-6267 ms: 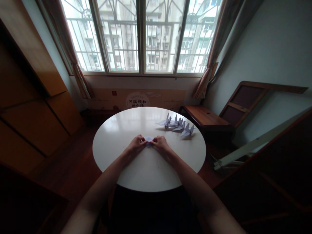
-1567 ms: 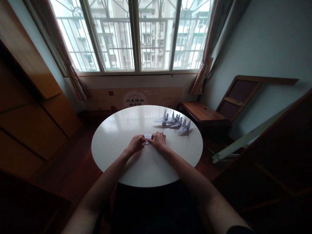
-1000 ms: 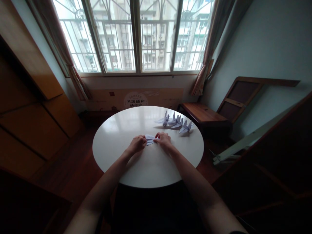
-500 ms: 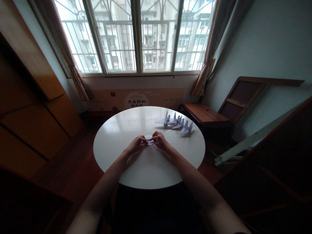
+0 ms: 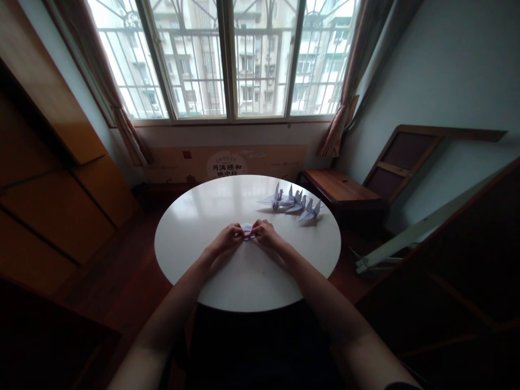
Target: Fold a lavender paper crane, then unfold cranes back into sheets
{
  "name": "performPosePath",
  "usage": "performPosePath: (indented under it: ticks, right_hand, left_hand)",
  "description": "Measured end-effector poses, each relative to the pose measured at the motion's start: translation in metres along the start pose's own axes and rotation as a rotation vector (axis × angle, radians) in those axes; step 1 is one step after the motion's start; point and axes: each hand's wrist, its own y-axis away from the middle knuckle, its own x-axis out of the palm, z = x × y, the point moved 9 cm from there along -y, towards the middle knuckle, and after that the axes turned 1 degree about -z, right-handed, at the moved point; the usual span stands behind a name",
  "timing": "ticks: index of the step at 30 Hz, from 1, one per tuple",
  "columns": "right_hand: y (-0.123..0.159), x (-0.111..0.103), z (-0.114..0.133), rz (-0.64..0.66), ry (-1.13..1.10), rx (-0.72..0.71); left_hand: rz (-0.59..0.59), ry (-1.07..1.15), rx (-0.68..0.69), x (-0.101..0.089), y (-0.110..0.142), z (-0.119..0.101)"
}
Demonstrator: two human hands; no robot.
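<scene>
A small piece of folded pale paper [image 5: 247, 228] lies on the round white table [image 5: 252, 281], between my two hands. My left hand [image 5: 229, 237] pinches its left side, thumb and fingertips close together. From the right, my right hand [image 5: 264, 233] presses the paper with bent fingers, its thumb meeting the left fingertips near the paper's lower edge. Both hands cover much of the paper, so the exact folds cannot be made out. Several folded paper cranes [image 5: 310, 211] stand at the table's far right, beyond my right hand.
Past the table's far right edge stands a low wooden bench [image 5: 341, 187]. A printed carton [image 5: 174, 162] lies under the barred window. Wooden cabinets [image 5: 49, 211] line the left side, and a dark wooden panel [image 5: 455, 271] slants up on the right.
My right hand slid right along the paper, uncovering more of it, then came back left toward my left hand. My left hand has kept its grip at about the same spot. The cranes have not moved.
</scene>
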Motion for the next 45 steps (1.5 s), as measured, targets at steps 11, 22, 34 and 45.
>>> performPosePath:
  ticks: [11, 22, 34, 45]
  right_hand:
    - [-0.006, -0.011, -0.014, -0.214, -0.16, -0.049]
    - [0.002, -0.015, 0.0, -0.022, 0.024, 0.045]
    - [0.0, -0.006, 0.014, -0.03, -0.126, -0.162]
    - [0.002, -0.014, 0.028, -0.11, -0.203, -0.221]
  left_hand:
    - [0.007, 0.02, 0.006, -0.002, 0.001, -0.003]
    - [-0.053, -0.461, -0.03, -0.017, 0.004, -0.022]
    - [-0.024, -0.245, -0.085, -0.011, 0.003, -0.004]
    - [-0.026, -0.319, -0.113, -0.006, 0.003, 0.002]
